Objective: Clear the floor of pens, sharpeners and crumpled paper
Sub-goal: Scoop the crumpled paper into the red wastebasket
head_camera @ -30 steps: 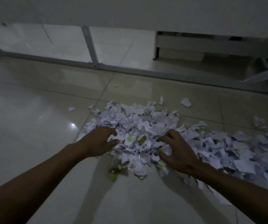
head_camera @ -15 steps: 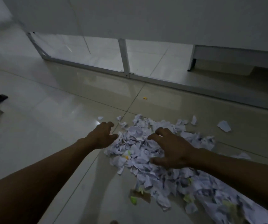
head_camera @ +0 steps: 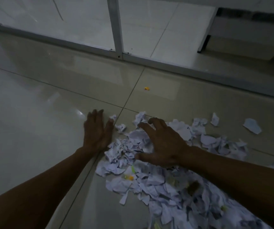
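Note:
A wide pile of crumpled and torn white paper (head_camera: 151, 182) covers the glossy tiled floor from the middle to the lower right, with small yellow and green bits (head_camera: 130, 178) mixed in. My left hand (head_camera: 96, 131) lies flat on the tile at the pile's left edge, fingers together, holding nothing. My right hand (head_camera: 162, 142) rests on top of the pile with its fingers spread and curled, gripping nothing. Loose paper scraps (head_camera: 252, 126) lie apart at the far right.
A small orange scrap (head_camera: 146, 88) lies alone on the tile beyond the pile. A grey metal frame rail (head_camera: 166, 63) with an upright post (head_camera: 116, 30) runs across the floor behind it. Bare tile stretches to the left.
Both hands have moved forward to the far edge of the pile. The left hand has flattened onto the tile and the right hand's fingers have spread. The view has tilted further down.

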The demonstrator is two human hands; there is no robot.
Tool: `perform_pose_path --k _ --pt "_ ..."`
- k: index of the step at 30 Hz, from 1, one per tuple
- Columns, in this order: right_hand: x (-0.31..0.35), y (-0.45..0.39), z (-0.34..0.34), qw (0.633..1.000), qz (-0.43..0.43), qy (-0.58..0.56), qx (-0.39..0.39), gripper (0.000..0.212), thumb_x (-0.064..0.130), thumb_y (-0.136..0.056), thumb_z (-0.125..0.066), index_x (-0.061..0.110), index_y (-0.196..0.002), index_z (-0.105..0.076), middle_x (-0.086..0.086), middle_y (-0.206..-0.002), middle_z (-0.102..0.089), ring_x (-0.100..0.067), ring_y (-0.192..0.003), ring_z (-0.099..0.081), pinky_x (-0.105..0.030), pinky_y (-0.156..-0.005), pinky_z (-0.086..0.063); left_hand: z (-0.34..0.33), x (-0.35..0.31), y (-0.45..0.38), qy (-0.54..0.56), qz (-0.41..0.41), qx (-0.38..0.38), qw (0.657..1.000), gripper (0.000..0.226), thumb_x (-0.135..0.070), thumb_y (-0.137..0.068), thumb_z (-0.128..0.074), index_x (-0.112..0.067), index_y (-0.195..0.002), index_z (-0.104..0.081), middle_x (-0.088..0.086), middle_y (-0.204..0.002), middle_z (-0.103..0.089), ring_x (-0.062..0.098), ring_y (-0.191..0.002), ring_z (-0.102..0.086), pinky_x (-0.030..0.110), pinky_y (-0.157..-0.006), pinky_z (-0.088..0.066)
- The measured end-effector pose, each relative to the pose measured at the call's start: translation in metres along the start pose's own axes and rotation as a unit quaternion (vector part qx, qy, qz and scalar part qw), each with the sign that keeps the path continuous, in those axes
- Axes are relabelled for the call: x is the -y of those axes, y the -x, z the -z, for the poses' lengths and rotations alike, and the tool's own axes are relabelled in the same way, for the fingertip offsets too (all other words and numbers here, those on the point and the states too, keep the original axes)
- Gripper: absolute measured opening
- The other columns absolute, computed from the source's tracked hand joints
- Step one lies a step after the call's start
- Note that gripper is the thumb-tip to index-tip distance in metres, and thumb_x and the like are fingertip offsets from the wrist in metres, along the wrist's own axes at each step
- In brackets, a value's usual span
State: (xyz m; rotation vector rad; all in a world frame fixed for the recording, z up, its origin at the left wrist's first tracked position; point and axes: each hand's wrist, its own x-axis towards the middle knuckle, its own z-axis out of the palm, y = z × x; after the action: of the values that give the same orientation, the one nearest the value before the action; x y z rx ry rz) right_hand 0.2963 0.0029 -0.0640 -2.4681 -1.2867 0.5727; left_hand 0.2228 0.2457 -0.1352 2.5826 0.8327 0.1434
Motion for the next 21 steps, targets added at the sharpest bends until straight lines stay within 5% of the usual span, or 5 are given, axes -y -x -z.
perform_pose_path --k 7,14,16,18,21 --pt "-0.003 -0.021 -0.026 0.99 -0.07 -0.097 -0.073 0.111 0.084 -0.062 -0.05 0.031 -0.153 -0.014 -0.005 -0.159 -0.014 -0.025 -0.147 -0.008 -0.048 -0.118 -0.016 -0.019 -0.039 0.032 0.011 -0.176 0.135 0.975 0.091 -0.074 -0.081 0.007 -0.021 -0.153 -0.008 -0.004 -0.16 0.004 0.016 -0.147 0.011 0.045 -0.116 0.008" --pt "-0.025 -0.043 -0.015 0.993 -0.055 -0.102 0.031 0.103 0.09 -0.071 -0.034 0.032 -0.154 -0.013 0.007 -0.163 -0.006 -0.019 -0.149 0.001 -0.051 -0.119 -0.004 -0.015 -0.056 0.051 0.103 -0.223 0.187 0.951 0.076 -0.059 -0.082 -0.01 -0.026 -0.147 -0.032 -0.009 -0.153 -0.028 0.007 -0.144 -0.016 0.04 -0.12 0.0" --pt "-0.028 -0.047 -0.013 0.995 -0.034 -0.085 0.034 0.087 0.084 -0.08 -0.027 0.03 -0.146 -0.037 0.005 -0.158 -0.025 -0.018 -0.146 -0.015 -0.051 -0.118 -0.009 -0.008 -0.054 0.051 0.168 -0.215 0.158 0.949 0.063 -0.054 -0.087 -0.018 -0.029 -0.139 -0.042 -0.012 -0.14 -0.042 0.002 -0.131 -0.033 0.039 -0.119 -0.012" --pt "-0.03 -0.05 -0.017 0.995 0.019 -0.067 -0.064 0.077 0.081 -0.084 -0.026 0.021 -0.104 -0.07 -0.002 -0.12 -0.061 -0.016 -0.115 -0.05 -0.045 -0.104 -0.032 -0.001 -0.052 0.046 0.2 -0.211 0.117 0.949 0.059 -0.048 -0.089 -0.028 -0.016 -0.131 -0.055 -0.004 -0.13 -0.055 0.006 -0.119 -0.046 0.04 -0.114 -0.028" --pt "-0.038 -0.058 -0.021 0.969 0.069 -0.081 -0.225 0.068 0.072 -0.087 -0.041 0.011 -0.062 -0.058 -0.003 -0.068 -0.05 -0.016 -0.066 -0.046 -0.032 -0.066 -0.036 0.0 -0.048 0.029 0.227 -0.225 0.038 0.947 0.047 -0.036 -0.09 -0.037 -0.008 -0.118 -0.061 0.005 -0.12 -0.062 0.017 -0.109 -0.058 0.029 -0.094 -0.045"
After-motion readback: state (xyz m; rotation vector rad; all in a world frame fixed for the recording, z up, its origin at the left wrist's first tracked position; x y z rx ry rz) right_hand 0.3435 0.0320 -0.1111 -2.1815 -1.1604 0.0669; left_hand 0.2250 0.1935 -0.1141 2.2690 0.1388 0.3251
